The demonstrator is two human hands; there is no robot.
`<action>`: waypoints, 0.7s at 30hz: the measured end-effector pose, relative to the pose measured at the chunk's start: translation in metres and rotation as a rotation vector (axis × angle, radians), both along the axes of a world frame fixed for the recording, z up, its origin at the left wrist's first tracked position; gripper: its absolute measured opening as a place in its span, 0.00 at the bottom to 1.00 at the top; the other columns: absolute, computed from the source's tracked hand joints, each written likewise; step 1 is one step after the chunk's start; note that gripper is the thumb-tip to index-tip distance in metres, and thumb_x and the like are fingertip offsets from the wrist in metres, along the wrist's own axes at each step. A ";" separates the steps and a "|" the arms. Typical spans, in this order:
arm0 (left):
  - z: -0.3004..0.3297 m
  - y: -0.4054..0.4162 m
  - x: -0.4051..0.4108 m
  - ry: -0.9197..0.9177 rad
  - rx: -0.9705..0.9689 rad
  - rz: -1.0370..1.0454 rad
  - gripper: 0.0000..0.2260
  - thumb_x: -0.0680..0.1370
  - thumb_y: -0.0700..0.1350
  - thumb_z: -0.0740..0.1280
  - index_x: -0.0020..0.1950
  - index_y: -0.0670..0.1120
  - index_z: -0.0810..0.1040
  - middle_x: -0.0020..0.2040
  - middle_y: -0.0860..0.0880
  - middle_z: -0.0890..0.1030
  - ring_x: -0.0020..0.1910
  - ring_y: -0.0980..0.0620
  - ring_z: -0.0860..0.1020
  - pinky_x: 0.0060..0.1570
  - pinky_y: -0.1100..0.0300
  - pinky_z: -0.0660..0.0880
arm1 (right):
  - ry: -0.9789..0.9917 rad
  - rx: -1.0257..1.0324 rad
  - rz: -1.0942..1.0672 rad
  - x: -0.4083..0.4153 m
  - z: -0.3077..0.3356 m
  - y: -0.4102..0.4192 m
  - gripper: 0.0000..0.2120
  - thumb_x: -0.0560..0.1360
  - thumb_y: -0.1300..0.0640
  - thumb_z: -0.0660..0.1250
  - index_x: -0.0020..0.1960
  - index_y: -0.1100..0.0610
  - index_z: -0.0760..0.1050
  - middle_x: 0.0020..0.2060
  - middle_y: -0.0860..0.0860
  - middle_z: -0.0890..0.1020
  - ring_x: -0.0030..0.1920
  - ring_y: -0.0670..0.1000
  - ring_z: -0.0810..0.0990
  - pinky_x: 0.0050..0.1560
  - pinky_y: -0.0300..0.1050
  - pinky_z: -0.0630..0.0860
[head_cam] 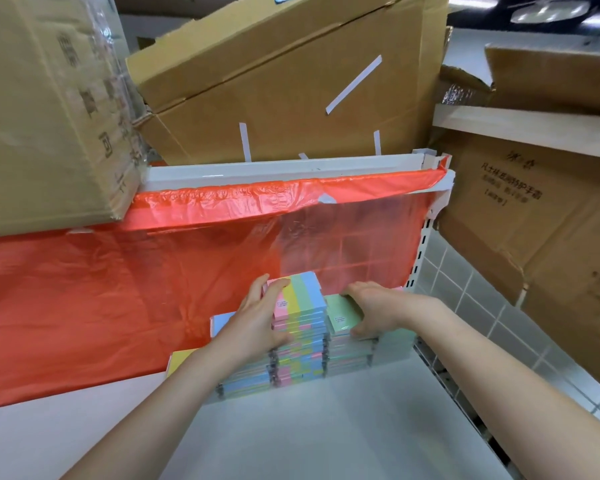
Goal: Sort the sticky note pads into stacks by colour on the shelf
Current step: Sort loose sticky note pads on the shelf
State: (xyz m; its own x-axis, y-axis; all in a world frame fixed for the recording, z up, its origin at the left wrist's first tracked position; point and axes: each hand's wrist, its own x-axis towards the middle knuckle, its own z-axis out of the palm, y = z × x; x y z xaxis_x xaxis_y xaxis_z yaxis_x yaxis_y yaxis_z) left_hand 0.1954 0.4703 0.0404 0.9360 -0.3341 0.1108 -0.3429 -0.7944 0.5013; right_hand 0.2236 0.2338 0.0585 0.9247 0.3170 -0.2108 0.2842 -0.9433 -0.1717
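Observation:
A tall stack of multicolour striped sticky note pads (300, 306) stands at the back of the white shelf (291, 420). My left hand (257, 318) grips the stack's upper pads from the left, thumb on its front face. Right beside it is a lower stack topped by a green pad (340, 311). My right hand (371, 311) lies on that green pad, thumb curled round its front edge. A blue pad (220, 322) and a yellow pad (179, 358) show to the left, partly under the orange plastic.
A sheet of orange plastic (118, 289) hangs from the upper shelf edge (274, 169) over the shelf's left and back. Cardboard boxes (284, 74) sit above and on both sides. A tiled wall (482, 306) runs along the right.

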 end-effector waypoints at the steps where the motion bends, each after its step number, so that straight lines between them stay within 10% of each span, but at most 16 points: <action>1: 0.000 -0.001 0.000 -0.001 -0.015 -0.001 0.39 0.71 0.45 0.74 0.74 0.55 0.54 0.76 0.51 0.44 0.75 0.48 0.53 0.67 0.63 0.57 | -0.001 -0.001 0.006 0.000 0.000 0.000 0.35 0.68 0.49 0.70 0.70 0.55 0.61 0.64 0.52 0.69 0.66 0.52 0.65 0.66 0.48 0.67; 7: -0.004 -0.001 -0.002 0.016 -0.137 0.084 0.44 0.70 0.44 0.75 0.77 0.51 0.49 0.77 0.48 0.43 0.76 0.50 0.53 0.67 0.67 0.51 | -0.058 0.193 0.030 -0.010 0.009 0.002 0.36 0.73 0.48 0.69 0.75 0.56 0.57 0.72 0.52 0.63 0.71 0.52 0.62 0.69 0.43 0.61; 12: -0.012 0.001 -0.005 -0.040 -0.251 0.154 0.37 0.68 0.43 0.76 0.72 0.49 0.63 0.67 0.54 0.71 0.67 0.52 0.70 0.66 0.55 0.68 | -0.114 0.543 -0.008 -0.023 0.008 0.019 0.30 0.74 0.47 0.68 0.72 0.54 0.64 0.66 0.48 0.72 0.62 0.47 0.73 0.64 0.46 0.70; 21: -0.008 -0.003 -0.006 -0.032 -0.297 0.181 0.34 0.68 0.42 0.76 0.71 0.49 0.66 0.66 0.51 0.70 0.65 0.53 0.72 0.65 0.55 0.70 | -0.225 0.682 -0.023 -0.035 -0.014 0.039 0.27 0.74 0.55 0.70 0.70 0.55 0.66 0.60 0.48 0.77 0.48 0.44 0.75 0.51 0.32 0.71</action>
State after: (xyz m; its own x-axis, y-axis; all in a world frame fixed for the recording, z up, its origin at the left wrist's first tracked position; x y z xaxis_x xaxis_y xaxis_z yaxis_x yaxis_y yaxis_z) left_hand 0.1896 0.4677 0.0322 0.9717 -0.1119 0.2082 -0.2290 -0.6646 0.7113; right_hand 0.1887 0.2729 0.0447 0.9307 0.2897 0.2235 0.3629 -0.6530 -0.6648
